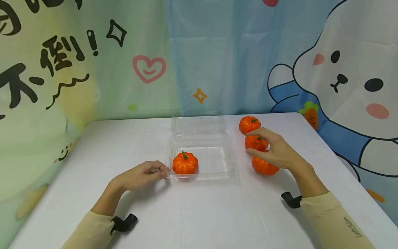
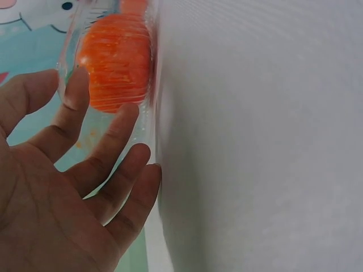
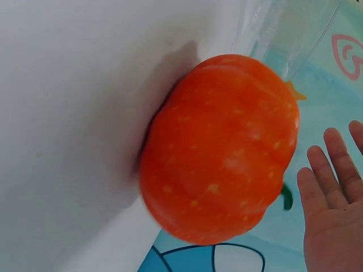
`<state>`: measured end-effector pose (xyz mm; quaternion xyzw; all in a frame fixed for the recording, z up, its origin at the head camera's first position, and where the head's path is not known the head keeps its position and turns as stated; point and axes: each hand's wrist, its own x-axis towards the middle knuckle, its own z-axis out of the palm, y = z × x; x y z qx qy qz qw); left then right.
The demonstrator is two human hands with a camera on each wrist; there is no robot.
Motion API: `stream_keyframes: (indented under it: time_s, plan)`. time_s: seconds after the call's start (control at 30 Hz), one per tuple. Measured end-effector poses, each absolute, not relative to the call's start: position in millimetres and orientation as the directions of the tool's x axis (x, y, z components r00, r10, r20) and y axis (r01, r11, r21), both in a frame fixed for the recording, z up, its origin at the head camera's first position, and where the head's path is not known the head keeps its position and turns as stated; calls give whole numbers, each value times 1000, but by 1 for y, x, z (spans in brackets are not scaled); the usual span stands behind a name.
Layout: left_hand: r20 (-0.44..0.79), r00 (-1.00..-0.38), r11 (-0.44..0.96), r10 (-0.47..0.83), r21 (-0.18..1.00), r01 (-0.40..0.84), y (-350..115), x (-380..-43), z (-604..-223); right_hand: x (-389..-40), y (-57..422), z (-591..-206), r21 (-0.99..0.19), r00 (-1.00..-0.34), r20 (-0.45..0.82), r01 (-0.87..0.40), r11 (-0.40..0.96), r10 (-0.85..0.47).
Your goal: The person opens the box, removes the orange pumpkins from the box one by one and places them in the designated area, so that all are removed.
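A clear plastic box (image 1: 214, 162) with its lid (image 1: 199, 123) folded back lies on the table. One small orange pumpkin (image 1: 185, 163) with a green stem sits in its front left corner. My left hand (image 1: 141, 177) pinches the box's near left edge between thumb and fingertips. To the right of the box, three more pumpkins stand in a row: a far one (image 1: 249, 124), a middle one (image 1: 255, 143) and a near one (image 1: 264, 165). My right hand (image 1: 278, 149) is over the middle pumpkin, thumb and fingers spread apart, partly hiding it. The near pumpkin (image 3: 221, 153) fills the right wrist view.
The white table (image 1: 199, 214) runs back to a printed curtain (image 1: 217, 62) with a cartoon bear and lettering. Black wrist mounts (image 1: 124, 223) stick out from both sleeves.
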<state>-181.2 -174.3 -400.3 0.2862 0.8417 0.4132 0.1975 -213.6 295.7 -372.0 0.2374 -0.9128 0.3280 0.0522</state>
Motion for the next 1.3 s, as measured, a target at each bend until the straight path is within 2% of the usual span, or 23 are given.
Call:
stream_keyframes:
  time_s: [0.43, 0.67, 1.3]
  plan:
    - [-112, -766, 499, 633, 815, 293, -176, -180, -401, -226, 265, -367, -594, -858, 256, -503, 627, -445]
    - [-103, -766, 490, 635, 820, 296, -177, -180, -402, -231, 245, -368, -598, -813, 317, -572, 562, -489]
    - [-100, -757, 479, 646, 825, 300, -176, -180, -402, -241, 201, -362, -585, -748, 290, -632, 509, -596]
